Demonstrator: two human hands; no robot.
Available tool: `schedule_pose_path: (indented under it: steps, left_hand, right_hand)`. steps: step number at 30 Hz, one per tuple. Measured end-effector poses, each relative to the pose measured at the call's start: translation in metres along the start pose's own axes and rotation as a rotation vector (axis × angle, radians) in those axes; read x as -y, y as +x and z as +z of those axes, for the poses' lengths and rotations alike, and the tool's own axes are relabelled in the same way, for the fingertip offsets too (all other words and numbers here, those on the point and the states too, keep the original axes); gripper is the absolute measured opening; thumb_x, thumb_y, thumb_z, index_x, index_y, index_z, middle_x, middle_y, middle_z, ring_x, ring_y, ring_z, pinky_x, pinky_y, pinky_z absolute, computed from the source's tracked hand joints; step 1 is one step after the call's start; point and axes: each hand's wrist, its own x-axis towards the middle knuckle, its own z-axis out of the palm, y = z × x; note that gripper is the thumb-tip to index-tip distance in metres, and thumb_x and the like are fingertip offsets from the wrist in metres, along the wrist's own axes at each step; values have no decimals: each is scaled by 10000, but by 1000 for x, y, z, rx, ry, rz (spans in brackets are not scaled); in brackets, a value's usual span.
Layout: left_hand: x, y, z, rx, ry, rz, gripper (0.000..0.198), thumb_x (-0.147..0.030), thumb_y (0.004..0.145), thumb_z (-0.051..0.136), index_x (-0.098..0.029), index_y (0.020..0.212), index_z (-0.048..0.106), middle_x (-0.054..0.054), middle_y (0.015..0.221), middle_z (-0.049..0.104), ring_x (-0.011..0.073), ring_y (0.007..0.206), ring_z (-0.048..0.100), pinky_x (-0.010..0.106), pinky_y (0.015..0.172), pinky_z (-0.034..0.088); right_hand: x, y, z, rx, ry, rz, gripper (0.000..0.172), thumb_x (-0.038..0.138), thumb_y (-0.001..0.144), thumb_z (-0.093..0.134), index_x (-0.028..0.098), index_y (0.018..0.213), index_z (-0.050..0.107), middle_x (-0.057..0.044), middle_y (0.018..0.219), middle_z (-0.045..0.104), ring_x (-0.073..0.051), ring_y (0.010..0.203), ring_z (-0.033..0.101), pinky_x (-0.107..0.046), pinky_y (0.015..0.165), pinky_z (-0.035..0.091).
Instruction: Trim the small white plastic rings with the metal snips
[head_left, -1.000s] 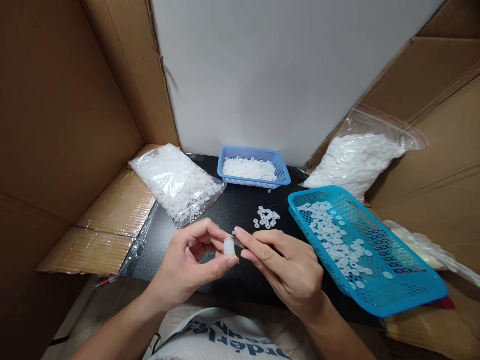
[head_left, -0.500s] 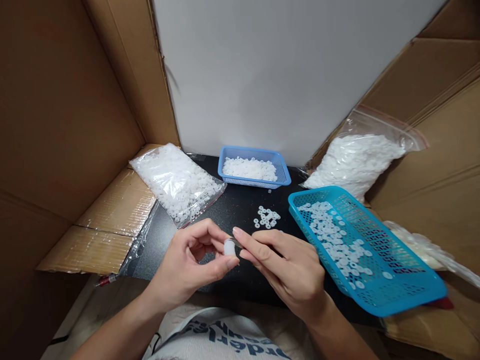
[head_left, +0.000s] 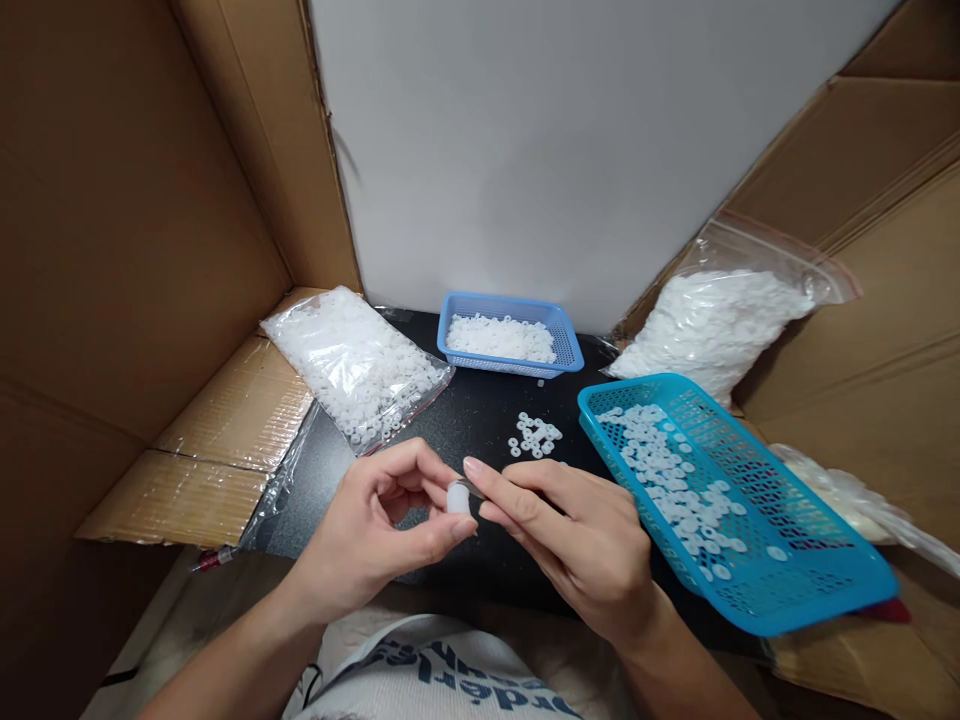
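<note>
Between the thumb and fingers of my left hand is a small white plastic ring, its side facing me. My right hand is closed around a thin metal tool; fingers cover most of it, so I cannot tell its exact kind. The tool's end meets the white piece near its upper right edge. Just beyond my hands, a small heap of white rings lies on the black tabletop.
A blue basket full of white rings stands at the back. At right, a larger turquoise basket holds scattered rings. Filled clear bags lie left and back right. Cardboard walls flank the table.
My hands keep nearly the same pose, the tool still against the white ring. The whole view has shifted very slightly; nothing has been let go.
</note>
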Motion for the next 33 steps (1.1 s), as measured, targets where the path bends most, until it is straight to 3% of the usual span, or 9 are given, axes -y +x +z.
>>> schedule_pose_path:
  steps: [9, 15, 20, 23, 25, 29, 33]
  left_hand:
    - [-2, 0, -1, 31, 39, 3, 180, -236, 814, 825, -175, 809, 655, -17, 731, 661, 101, 661, 569, 205, 653, 486]
    - [1, -1, 1, -33, 85, 117, 164, -206, 787, 861, -177, 915, 763, 20, 800, 730, 138, 731, 659, 239, 715, 555]
    - [3, 0, 2, -56, 97, 186, 174, -195, 770, 880, -173, 919, 791, 33, 781, 751, 146, 711, 677, 252, 700, 581]
    - [3, 1, 2, -56, 96, 206, 174, -199, 777, 878, -171, 929, 798, 40, 769, 759, 150, 694, 679, 258, 682, 586]
    - [3, 1, 2, -55, 90, 214, 173, -196, 782, 876, -174, 936, 801, 36, 766, 761, 142, 686, 675, 246, 672, 582]
    - [4, 2, 3, -46, 87, 220, 169, -182, 785, 873, -185, 938, 802, 24, 772, 763, 125, 688, 669, 224, 679, 575]
    - [4, 3, 4, -36, 111, 229, 146, -182, 805, 855, -183, 941, 801, 29, 778, 764, 131, 691, 662, 235, 678, 567]
  right_hand:
    - [-1, -1, -2, 12, -28, -28, 249, 123, 1035, 588, 150, 1231, 740, -26, 773, 738, -117, 646, 652, -240, 594, 495]
    - [-6, -5, 6, -141, 44, 308, 345, 141, 1047, 541, 249, 1317, 725, -5, 758, 633, -128, 606, 562, -244, 563, 470]
    - [-8, -6, 10, -192, 107, 446, 347, 307, 1084, 479, 234, 1363, 670, -25, 826, 678, -148, 594, 559, -269, 541, 471]
    - [-7, -6, 10, -192, 215, 522, 264, 426, 1049, 560, 215, 1061, 717, 18, 681, 603, -131, 519, 516, -241, 467, 422]
    - [-5, -6, 10, -208, 263, 549, 250, 389, 1026, 613, 220, 848, 664, 29, 654, 578, -120, 533, 528, -220, 482, 429]
    - [1, -2, 12, -264, 425, 591, 124, 313, 1004, 644, 228, 921, 681, -2, 805, 667, -138, 698, 636, -213, 583, 504]
    - [6, -1, 15, -168, 660, 684, 284, 408, 978, 682, 211, 774, 659, 18, 663, 616, -123, 593, 576, -212, 526, 458]
